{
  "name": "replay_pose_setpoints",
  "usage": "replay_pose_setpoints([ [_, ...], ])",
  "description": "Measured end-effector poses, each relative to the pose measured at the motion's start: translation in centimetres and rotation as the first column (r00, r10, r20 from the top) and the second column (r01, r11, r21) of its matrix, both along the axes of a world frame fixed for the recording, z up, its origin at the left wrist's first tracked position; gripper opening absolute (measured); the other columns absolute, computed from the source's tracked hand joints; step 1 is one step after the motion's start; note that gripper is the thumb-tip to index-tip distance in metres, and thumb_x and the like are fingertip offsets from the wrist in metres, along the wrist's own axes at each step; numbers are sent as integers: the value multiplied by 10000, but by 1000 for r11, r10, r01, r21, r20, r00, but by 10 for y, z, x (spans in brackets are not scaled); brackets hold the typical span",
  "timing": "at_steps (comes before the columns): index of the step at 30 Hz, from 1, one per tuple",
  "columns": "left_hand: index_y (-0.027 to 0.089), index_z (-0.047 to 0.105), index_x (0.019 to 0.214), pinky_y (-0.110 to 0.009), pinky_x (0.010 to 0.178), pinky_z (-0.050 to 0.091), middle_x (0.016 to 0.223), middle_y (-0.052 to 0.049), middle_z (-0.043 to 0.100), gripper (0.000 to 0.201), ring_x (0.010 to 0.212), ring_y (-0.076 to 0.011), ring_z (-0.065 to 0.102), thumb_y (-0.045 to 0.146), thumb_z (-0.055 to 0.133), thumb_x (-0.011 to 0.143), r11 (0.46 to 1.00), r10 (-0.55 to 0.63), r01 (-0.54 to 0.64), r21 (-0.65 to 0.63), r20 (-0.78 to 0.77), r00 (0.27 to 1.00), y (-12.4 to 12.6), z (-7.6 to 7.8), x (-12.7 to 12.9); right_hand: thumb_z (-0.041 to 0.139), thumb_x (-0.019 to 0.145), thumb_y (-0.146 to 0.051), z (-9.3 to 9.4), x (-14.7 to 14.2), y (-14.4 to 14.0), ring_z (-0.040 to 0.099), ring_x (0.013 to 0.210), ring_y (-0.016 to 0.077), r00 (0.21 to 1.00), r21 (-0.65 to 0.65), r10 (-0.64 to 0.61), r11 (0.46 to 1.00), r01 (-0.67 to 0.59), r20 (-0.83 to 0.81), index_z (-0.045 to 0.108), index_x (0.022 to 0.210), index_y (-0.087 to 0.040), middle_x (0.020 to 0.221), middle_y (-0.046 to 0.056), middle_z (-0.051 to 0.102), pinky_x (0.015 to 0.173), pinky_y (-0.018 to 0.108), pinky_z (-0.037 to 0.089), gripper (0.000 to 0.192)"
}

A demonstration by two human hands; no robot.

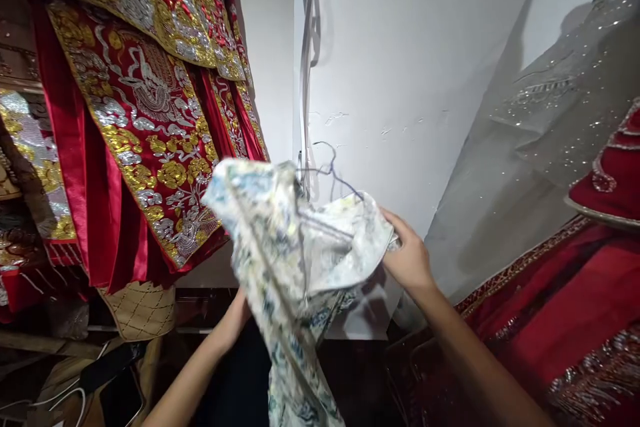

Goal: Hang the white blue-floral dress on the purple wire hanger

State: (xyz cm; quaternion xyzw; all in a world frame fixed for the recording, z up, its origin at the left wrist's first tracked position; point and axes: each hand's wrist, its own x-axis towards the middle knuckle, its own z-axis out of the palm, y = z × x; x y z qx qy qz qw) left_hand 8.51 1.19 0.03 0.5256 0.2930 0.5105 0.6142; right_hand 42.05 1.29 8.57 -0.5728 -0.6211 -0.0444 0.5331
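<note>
A pale floral garment with blue, green and yellow print hangs in front of me, slightly blurred. Its neck opening faces up, and a thin dark wire hanger sticks out of it, hook upward. My right hand grips the garment's right edge near the shoulder, with the fingers closed on the cloth. Lower down on the left, my left hand reaches in behind the garment. Cloth hides its fingers, so I cannot see how they are placed.
Red costumes with gold and silver embroidery hang at the left. A sparkly sheer fabric and red beaded garments fill the right. Ahead is a white wall with a cable. A phone and white cord lie at lower left.
</note>
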Motion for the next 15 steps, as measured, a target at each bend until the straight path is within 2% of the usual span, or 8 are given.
replay_pose_setpoints([
  [2,217,696,1188,-520,1168,321,1339,-115,645,738,1409,-363,418,807,445,821,993,8,-8,-119,-3,1000,-2,-18,-3,665,726,-266,11,6,8,626,1151,325,995,-36,-101,994,101,-1,586,1371,-300,1281,65,653,929,403,502,650],
  [4,191,671,1236,-525,1189,276,1417,-134,583,757,1448,-376,350,783,550,780,978,121,-129,-163,-58,991,-1,-29,-3,666,722,-273,22,1,13,635,1124,331,988,-68,-144,987,147,53,577,1381,-320,1258,59,659,906,410,507,666],
  [6,203,639,1278,-517,1187,284,1466,-124,538,737,1455,-380,332,677,709,718,952,256,-270,-142,-109,960,-3,-35,-1,675,710,-267,31,-11,13,644,1082,326,982,-68,-136,987,146,130,558,1400,-333,1216,55,658,875,403,514,703],
  [8,217,626,1292,-509,1164,335,1450,-115,555,748,1426,-381,385,677,705,708,935,312,-319,-156,-64,948,-10,-36,2,670,704,-240,34,-23,9,641,1051,316,975,-48,-93,993,105,203,518,1437,-333,1163,59,645,863,402,516,754],
  [11,238,633,1278,-480,1122,409,1371,-110,621,744,1371,-364,471,763,565,754,924,344,-330,-194,39,938,-31,-40,10,669,710,-210,28,-31,1,582,1115,336,958,-25,7,1000,0,287,463,1481,-331,1180,83,595,949,464,479,808],
  [15,214,586,1316,-453,1122,407,1325,-134,640,749,1353,-366,490,583,751,686,880,446,-463,-111,-147,883,-56,-50,38,694,727,-205,5,-52,-7,413,1323,417,959,13,52,998,-58,280,503,1449,-367,1418,90,482,1089,635,312,764],
])
